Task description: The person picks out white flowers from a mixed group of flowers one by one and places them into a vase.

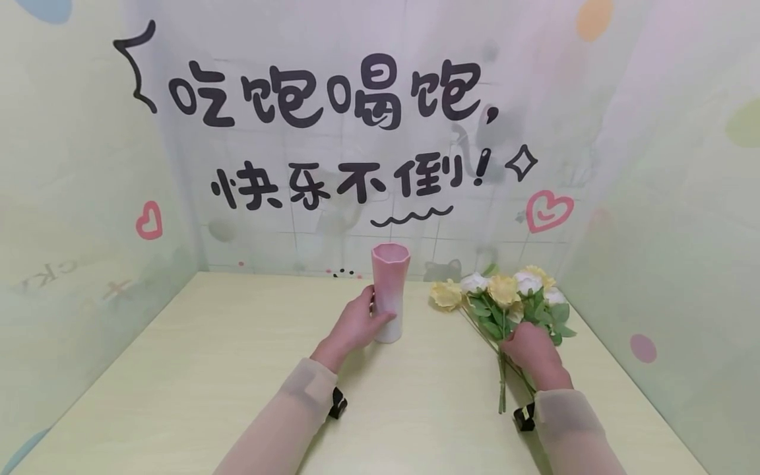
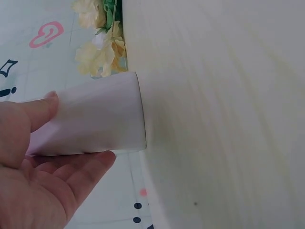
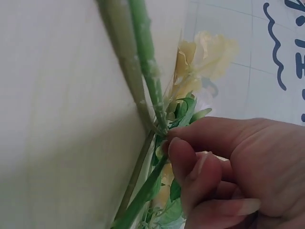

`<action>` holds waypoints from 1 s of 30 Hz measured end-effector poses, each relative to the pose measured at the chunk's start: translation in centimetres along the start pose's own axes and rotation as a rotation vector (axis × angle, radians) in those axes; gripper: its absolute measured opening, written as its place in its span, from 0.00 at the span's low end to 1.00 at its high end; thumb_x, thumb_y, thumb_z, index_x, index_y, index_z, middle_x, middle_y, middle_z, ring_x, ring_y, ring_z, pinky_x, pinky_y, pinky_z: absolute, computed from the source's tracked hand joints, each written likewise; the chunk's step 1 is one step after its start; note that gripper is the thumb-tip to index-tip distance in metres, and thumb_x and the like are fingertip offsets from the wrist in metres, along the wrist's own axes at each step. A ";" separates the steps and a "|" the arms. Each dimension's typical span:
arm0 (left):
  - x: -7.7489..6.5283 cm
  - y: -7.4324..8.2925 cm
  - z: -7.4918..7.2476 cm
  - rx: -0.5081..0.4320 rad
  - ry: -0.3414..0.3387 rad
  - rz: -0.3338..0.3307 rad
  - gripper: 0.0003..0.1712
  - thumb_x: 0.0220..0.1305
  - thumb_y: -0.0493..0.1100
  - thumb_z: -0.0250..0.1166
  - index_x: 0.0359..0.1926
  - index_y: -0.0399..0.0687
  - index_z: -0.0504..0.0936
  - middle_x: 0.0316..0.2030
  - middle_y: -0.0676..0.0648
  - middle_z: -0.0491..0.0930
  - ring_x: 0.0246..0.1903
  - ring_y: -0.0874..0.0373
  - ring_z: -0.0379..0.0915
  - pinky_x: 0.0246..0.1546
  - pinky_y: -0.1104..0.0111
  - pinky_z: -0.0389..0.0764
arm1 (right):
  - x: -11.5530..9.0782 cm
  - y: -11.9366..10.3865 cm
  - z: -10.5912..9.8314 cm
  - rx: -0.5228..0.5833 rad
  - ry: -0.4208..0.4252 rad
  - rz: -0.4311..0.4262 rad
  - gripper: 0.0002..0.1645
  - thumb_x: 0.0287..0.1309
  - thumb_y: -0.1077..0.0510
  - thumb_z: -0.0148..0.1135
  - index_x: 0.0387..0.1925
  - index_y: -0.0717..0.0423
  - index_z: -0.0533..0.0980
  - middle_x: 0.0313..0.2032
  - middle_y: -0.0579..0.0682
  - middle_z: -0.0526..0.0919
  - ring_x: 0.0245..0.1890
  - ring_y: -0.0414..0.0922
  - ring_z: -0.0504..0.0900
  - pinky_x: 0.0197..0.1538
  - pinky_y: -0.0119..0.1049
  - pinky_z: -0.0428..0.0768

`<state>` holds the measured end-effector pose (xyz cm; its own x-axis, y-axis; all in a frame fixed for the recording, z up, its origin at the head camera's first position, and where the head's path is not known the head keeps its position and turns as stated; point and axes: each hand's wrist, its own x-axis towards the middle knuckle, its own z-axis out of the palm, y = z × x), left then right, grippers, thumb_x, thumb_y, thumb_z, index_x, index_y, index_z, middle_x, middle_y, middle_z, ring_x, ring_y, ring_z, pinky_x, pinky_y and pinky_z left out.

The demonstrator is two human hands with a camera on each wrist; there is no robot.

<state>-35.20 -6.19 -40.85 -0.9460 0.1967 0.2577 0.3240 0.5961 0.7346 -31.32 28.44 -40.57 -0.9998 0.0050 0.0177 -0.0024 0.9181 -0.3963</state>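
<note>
From where I stand, the pink-and-white vase [image 1: 390, 284] is upright at the centre of the head view, its base seemingly on the tabletop [image 1: 237, 369]. The left hand [image 1: 354, 323] has it in a firm grip, thumb on one side and fingers on the other, low on the body. That looks sound to me: a low hold should resist tipping and leaves the rim free. Only as much squeeze as steadies it seems needed.

Right of centre lie the yellow and white flowers [image 1: 503, 290], with leaves [image 1: 487, 326] bunched below them. The right hand [image 1: 533, 349] pinches green stems [image 1: 502, 389] between thumb and forefinger; how many it has caught, I can't tell. The stems cross right by those fingertips in the right wrist view, so I'd separate them gently there rather than tug, since a hard pull could drag neighbouring leaves and petals along.
</note>
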 end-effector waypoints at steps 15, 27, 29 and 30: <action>-0.2 0.2 0.0 -0.005 -0.004 -0.001 0.38 0.68 0.47 0.67 0.70 0.39 0.60 0.63 0.42 0.70 0.58 0.48 0.67 0.57 0.51 0.74 | -0.2 -0.3 0.5 0.007 0.011 0.049 0.20 0.57 0.60 0.59 0.10 0.54 0.73 0.10 0.48 0.75 0.12 0.43 0.72 0.18 0.35 0.70; -0.2 0.1 0.0 0.003 -0.005 0.009 0.38 0.68 0.48 0.66 0.71 0.38 0.60 0.63 0.41 0.70 0.58 0.50 0.68 0.57 0.52 0.75 | -0.1 -0.8 -0.1 0.036 0.044 0.049 0.27 0.62 0.54 0.61 0.08 0.51 0.66 0.08 0.44 0.67 0.09 0.38 0.64 0.14 0.31 0.65; -0.2 0.2 0.0 0.002 -0.004 0.011 0.38 0.68 0.47 0.66 0.70 0.38 0.60 0.63 0.41 0.70 0.58 0.50 0.68 0.57 0.52 0.75 | -0.2 -1.0 -0.4 0.057 0.065 0.041 0.28 0.62 0.54 0.61 0.08 0.49 0.63 0.07 0.42 0.63 0.08 0.37 0.61 0.14 0.29 0.63; -0.2 0.2 0.0 0.002 -0.004 0.011 0.38 0.68 0.47 0.66 0.70 0.38 0.60 0.63 0.41 0.70 0.58 0.50 0.68 0.57 0.52 0.75 | -0.2 -1.0 -0.6 0.068 0.076 0.038 0.29 0.63 0.54 0.60 0.08 0.48 0.62 0.07 0.41 0.62 0.08 0.37 0.59 0.13 0.29 0.61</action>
<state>-34.94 -6.13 -40.73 -0.9424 0.2065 0.2630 0.3343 0.5952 0.7307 -31.12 27.71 -39.63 -0.9950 0.0717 0.0696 0.0318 0.8875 -0.4597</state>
